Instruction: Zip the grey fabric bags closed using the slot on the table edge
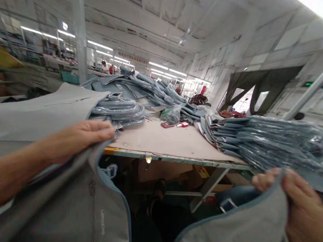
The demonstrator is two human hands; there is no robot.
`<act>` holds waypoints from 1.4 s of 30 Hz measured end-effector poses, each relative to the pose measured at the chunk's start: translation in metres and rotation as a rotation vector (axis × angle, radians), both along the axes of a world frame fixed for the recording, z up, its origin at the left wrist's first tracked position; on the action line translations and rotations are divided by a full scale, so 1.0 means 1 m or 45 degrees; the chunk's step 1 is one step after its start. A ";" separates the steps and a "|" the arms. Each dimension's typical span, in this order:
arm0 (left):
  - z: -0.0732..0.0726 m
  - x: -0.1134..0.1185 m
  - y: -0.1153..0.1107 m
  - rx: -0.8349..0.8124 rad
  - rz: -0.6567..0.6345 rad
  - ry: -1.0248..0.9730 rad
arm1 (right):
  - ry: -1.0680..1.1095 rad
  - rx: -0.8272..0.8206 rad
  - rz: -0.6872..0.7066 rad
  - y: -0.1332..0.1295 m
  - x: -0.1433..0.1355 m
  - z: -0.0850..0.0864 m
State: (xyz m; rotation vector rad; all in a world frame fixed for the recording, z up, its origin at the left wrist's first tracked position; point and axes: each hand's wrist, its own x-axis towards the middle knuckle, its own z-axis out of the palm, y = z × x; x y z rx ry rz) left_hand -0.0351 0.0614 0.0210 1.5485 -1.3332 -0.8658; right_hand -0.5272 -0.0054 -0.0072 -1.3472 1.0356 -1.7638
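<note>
A grey fabric piece with blue-bound edges [81, 200] hangs in front of me, with a zip and pale lettering on its left part. My left hand [87, 135] pinches its upper edge at the left, thumb and fingers closed. At the lower right, my right hand [299, 196] grips a corner of grey fabric with the same blue binding. Between the hands the cloth dips out of the picture, so I cannot tell whether both parts are one piece. Past my left hand, a broad light-grey fabric sheet [39, 111] lies on the table.
The brown-topped table [162, 135] stands ahead. Plastic-wrapped grey-blue bundles lie at its left [119, 111] and right [284, 138], with a larger heap [148, 85] behind. A clear plastic bag [170, 115] and small red-and-white item [182, 124] lie mid-table. A metal post [80, 38] rises beyond.
</note>
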 end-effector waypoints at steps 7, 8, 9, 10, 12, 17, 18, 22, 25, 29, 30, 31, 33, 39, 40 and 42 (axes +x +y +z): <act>-0.095 -0.056 -0.056 0.155 -0.396 0.004 | 0.543 0.309 0.847 -0.045 0.156 -0.036; -0.104 -0.055 -0.059 0.169 -0.399 0.022 | 0.595 0.346 0.944 -0.051 0.169 -0.045; -0.111 -0.053 -0.062 0.175 -0.401 0.040 | 0.637 0.383 1.021 -0.057 0.178 -0.053; -0.115 -0.051 -0.064 0.171 -0.405 0.057 | 0.664 0.421 1.077 -0.062 0.185 -0.061; -0.120 -0.048 -0.070 0.146 -0.428 0.080 | 0.662 0.483 1.129 -0.070 0.194 -0.073; -0.125 -0.048 -0.086 0.127 -0.376 0.062 | 0.566 0.551 1.154 -0.086 0.212 -0.088; -0.126 -0.049 -0.088 0.141 -0.356 0.062 | 0.564 0.550 1.174 -0.088 0.215 -0.091; -0.130 -0.053 -0.089 0.208 -0.305 0.017 | 0.565 0.501 1.203 -0.092 0.224 -0.104; -0.132 -0.056 -0.089 0.246 -0.294 -0.014 | 0.559 0.462 1.163 -0.093 0.221 -0.107; -0.139 -0.055 -0.093 0.267 -0.294 0.024 | 0.599 0.422 1.150 -0.095 0.214 -0.105; -0.140 -0.055 -0.094 0.272 -0.300 0.033 | 0.622 0.413 1.140 -0.095 0.214 -0.105; -0.140 -0.056 -0.095 0.276 -0.307 0.036 | 0.642 0.403 1.127 -0.095 0.214 -0.104; -0.140 -0.058 -0.095 0.278 -0.311 0.020 | 0.675 0.391 1.105 -0.096 0.214 -0.104; -0.137 -0.062 -0.094 0.266 -0.278 -0.012 | 0.736 0.330 1.085 -0.096 0.220 -0.103; -0.137 -0.062 -0.094 0.265 -0.278 -0.018 | 0.738 0.318 1.084 -0.096 0.220 -0.103; -0.136 -0.063 -0.093 0.280 -0.283 -0.036 | 0.732 0.305 1.081 -0.096 0.221 -0.104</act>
